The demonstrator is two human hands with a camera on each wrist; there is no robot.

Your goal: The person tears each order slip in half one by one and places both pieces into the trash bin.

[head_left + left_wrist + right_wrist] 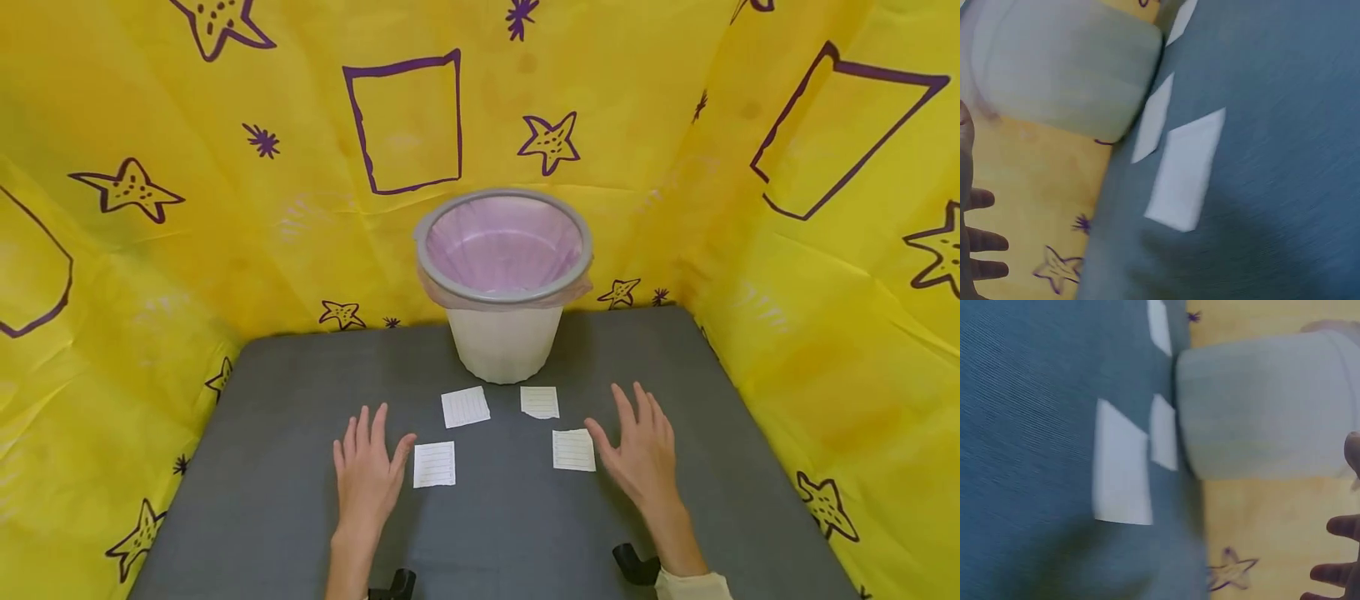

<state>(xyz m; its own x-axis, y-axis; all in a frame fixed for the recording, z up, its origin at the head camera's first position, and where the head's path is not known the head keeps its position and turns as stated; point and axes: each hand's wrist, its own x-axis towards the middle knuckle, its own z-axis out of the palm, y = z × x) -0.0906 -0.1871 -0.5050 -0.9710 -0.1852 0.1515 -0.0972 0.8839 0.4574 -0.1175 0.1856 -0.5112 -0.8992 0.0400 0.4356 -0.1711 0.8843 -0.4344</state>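
Observation:
My left hand [367, 471] hovers with spread, straight fingers beside the near left paper piece [434, 464], a small lined white scrap. On the other side, my right hand [641, 454] is spread too, its thumb close to the near right paper piece [573, 450]. Two more lined scraps, a far left piece [466, 407] and a far right piece [540, 402] with a torn lower edge, lie in front of the bin. Both hands hold nothing. In the left wrist view, fingers [988, 242] show at the left edge; in the right wrist view, fingers [1335, 574] show at the right.
A white bin [506, 346] with a grey rim and a pinkish liner stands at the back of the grey table [495, 533]. Yellow cloth [300, 242] with purple drawings encloses the back and both sides. Black wrist straps or mounts [636, 565] sit below the hands.

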